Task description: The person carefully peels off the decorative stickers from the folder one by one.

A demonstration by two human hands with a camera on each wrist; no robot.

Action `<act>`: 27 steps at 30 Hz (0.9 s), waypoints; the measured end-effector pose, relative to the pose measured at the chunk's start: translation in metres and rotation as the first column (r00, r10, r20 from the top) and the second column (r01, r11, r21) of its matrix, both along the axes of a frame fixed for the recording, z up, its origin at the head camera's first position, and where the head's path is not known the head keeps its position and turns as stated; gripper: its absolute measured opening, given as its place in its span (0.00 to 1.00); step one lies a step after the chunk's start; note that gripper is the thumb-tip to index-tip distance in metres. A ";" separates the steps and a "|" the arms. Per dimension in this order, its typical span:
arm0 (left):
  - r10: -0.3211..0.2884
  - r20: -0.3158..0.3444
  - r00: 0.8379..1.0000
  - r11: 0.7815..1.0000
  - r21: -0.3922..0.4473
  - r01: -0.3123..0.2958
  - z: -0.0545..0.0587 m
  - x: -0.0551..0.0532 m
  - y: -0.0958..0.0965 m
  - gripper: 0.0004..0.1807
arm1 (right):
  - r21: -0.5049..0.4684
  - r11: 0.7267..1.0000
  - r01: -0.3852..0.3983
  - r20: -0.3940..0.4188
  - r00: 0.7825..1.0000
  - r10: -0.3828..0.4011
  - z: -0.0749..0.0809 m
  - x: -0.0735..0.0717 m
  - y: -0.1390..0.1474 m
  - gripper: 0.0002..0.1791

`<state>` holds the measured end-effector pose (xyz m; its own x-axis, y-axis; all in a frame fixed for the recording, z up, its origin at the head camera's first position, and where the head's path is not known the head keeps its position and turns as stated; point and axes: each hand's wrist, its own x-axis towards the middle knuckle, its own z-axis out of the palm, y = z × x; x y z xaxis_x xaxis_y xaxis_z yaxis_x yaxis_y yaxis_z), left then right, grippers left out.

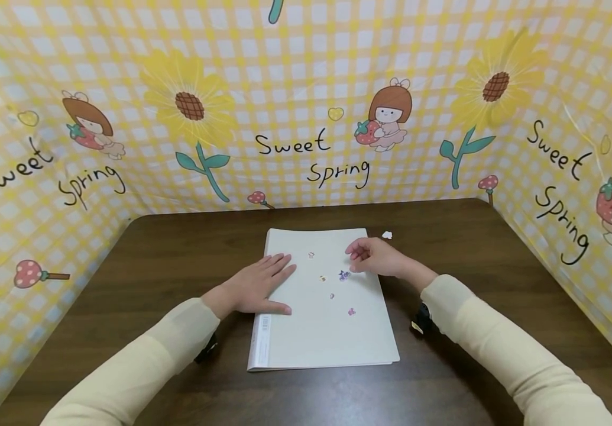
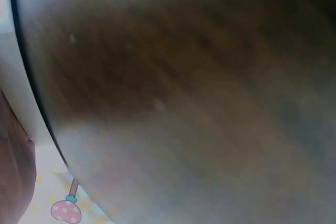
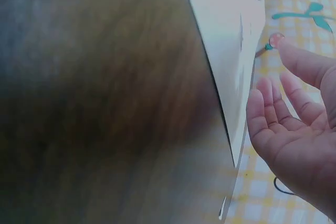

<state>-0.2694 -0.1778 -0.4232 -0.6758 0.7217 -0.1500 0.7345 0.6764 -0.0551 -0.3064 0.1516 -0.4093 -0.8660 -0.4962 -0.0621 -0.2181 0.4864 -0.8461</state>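
White folder (image 1: pixel 316 340): flat beneath the left fingers, its right edge passing below the right hand.
Left hand (image 1: pixel 260 287): laid palm-down across the spine side, fingers slightly spread, thumb well apart; probably there to steady the cover.
Right hand (image 1: pixel 375 257): fingers loosely bent — thumb off them in the right wrist view, nothing visible between. Cannot tell whether the fingertips touch the folder.
Purple sticker (image 1: pixel 344 275): just beside the right thumb tip, the nearest figure to those fingers; contact unclear.
Other small stickers (image 1: pixel 322 278): four scattered between the two hands and nearer the person than the right fingers; spacing looks loose, perhaps so that none overlaps.
Pink one (image 1: pixel 352 312): among those four, below the right fingertips, towards the person.
Barcode label (image 1: pixel 264 337): on the spine side, nearer the person than the left thumb.
White scrap (image 1: pixel 387 235): off the folder, just beyond the right knuckles; too small to identify.
Table (image 1: pixel 188 254): dark brown, wood-grained, outward from both hands.
Cloth (image 1: pixel 295 77): yellow gingham beyond all fingertips and along both sides — sunflowers, "Sweet Spring" lettering.
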 end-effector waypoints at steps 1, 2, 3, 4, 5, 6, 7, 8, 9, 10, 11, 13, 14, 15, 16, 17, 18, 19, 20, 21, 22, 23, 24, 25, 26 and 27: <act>0.000 0.001 1.000 1.000 0.001 0.000 0.000 0.000 0.000 0.59 | 0.006 1.000 -0.012 0.000 1.000 0.012 0.000 0.001 -0.001 0.19; 0.000 0.003 1.000 1.000 0.001 0.000 0.000 0.001 0.000 0.59 | 0.013 1.000 -0.024 -0.002 1.000 0.024 -0.001 0.001 -0.003 0.19; 0.001 0.003 1.000 1.000 0.001 -0.001 0.000 0.001 0.000 0.59 | 0.019 0.999 -0.034 -0.003 0.999 0.034 -0.001 0.002 -0.004 0.19; 0.000 0.003 1.000 1.000 0.002 0.000 0.000 0.001 0.000 0.59 | 0.025 0.999 -0.046 -0.008 0.999 0.047 -0.002 0.002 -0.005 0.19; -0.001 0.001 1.000 1.000 0.005 0.001 -0.001 0.001 -0.001 0.59 | 0.032 0.998 -0.054 -0.011 0.998 0.054 -0.003 0.002 -0.006 0.18; 0.000 0.001 1.000 1.000 0.004 0.000 -0.001 0.001 -0.001 0.59 | 0.040 0.997 -0.065 -0.018 0.998 0.066 -0.003 0.002 -0.006 0.18; 0.001 0.001 1.000 1.000 0.003 -0.001 -0.001 0.001 -0.001 0.59 | 0.050 0.996 -0.075 -0.025 0.997 0.076 -0.004 0.003 -0.007 0.18; 0.002 0.003 1.000 1.000 0.004 -0.002 -0.001 0.001 -0.001 0.59 | 0.060 0.995 -0.086 -0.034 0.996 0.088 -0.004 0.003 -0.007 0.18; 0.003 0.004 1.000 1.000 0.004 -0.003 -0.001 0.001 -0.001 0.59 | 0.064 0.993 -0.098 -0.040 0.994 0.101 -0.005 0.003 -0.008 0.17; 0.001 0.005 1.000 1.000 0.008 -0.001 -0.001 0.001 -0.001 0.59 | 0.069 0.992 -0.110 -0.048 0.992 0.113 -0.005 0.003 -0.009 0.17; 0.004 0.007 1.000 1.000 0.008 -0.004 -0.001 0.000 -0.001 0.59 | 0.074 0.990 -0.119 -0.055 0.991 0.123 -0.006 0.003 -0.009 0.17; 0.004 0.009 1.000 1.000 0.010 -0.004 -0.001 0.000 -0.001 0.59 | 0.080 0.988 -0.134 -0.068 0.988 0.140 -0.006 0.004 -0.010 0.17; 0.005 0.009 1.000 1.000 0.010 -0.005 -0.002 0.000 -0.001 0.59 | 0.081 0.987 -0.138 -0.076 0.987 0.144 -0.006 0.005 -0.011 0.17; 0.006 0.009 1.000 1.000 0.008 -0.006 -0.002 0.000 -0.001 0.59 | 0.084 0.987 -0.139 -0.083 0.986 0.146 -0.007 0.005 -0.012 0.17; 0.007 0.008 1.000 1.000 0.008 -0.007 -0.002 -0.001 -0.001 0.59 | 0.092 0.986 -0.139 -0.093 0.985 0.147 -0.007 0.005 -0.012 0.16; 0.010 0.008 1.000 1.000 0.004 -0.010 -0.002 -0.001 -0.001 0.59 | 0.101 0.985 -0.138 -0.104 0.983 0.148 -0.007 0.005 -0.013 0.16; 0.008 0.007 1.000 1.000 0.004 -0.008 -0.002 -0.001 -0.001 0.59 | 0.110 0.984 -0.138 -0.115 0.982 0.150 -0.007 0.005 -0.013 0.15; 0.006 0.004 1.000 1.000 0.004 -0.006 -0.003 -0.001 -0.001 0.59 | 0.120 0.983 -0.136 -0.126 0.981 0.151 -0.008 0.005 -0.014 0.15; 0.007 0.004 1.000 1.000 0.001 -0.007 -0.003 -0.002 -0.001 0.59 | 0.130 0.983 -0.133 -0.138 0.979 0.150 -0.008 0.005 -0.014 0.14; 0.004 0.002 1.000 1.000 0.004 -0.004 -0.003 -0.002 -0.001 0.59 | 0.140 0.982 -0.129 -0.149 0.978 0.150 -0.009 0.004 -0.015 0.14; 0.000 0.001 1.000 1.000 0.008 0.000 -0.003 -0.002 -0.001 0.58 | 0.149 0.981 -0.125 -0.159 0.976 0.149 -0.010 0.004 -0.015 0.14; -0.004 0.000 1.000 1.000 0.011 0.004 -0.003 -0.002 -0.001 0.58 | 0.154 0.980 -0.123 -0.167 0.975 0.148 -0.011 0.004 -0.016 0.14; -0.006 -0.001 1.000 1.000 0.013 0.006 -0.003 -0.002 -0.002 0.58 | 0.156 0.980 -0.121 -0.173 0.974 0.148 -0.012 0.003 -0.016 0.14; -0.007 -0.001 1.000 1.000 0.014 0.007 -0.003 -0.002 -0.002 0.58 | 0.157 0.980 -0.118 -0.176 0.974 0.146 -0.013 0.003 -0.017 0.14; -0.008 -0.001 1.000 1.000 0.015 0.008 -0.003 -0.002 -0.002 0.58 | 0.158 0.981 -0.117 -0.180 0.973 0.145 -0.014 0.003 -0.017 0.14; -0.007 -0.001 1.000 1.000 0.015 0.007 -0.004 -0.002 -0.002 0.58 | 0.157 0.981 -0.118 -0.182 0.972 0.146 -0.014 0.002 -0.017 0.13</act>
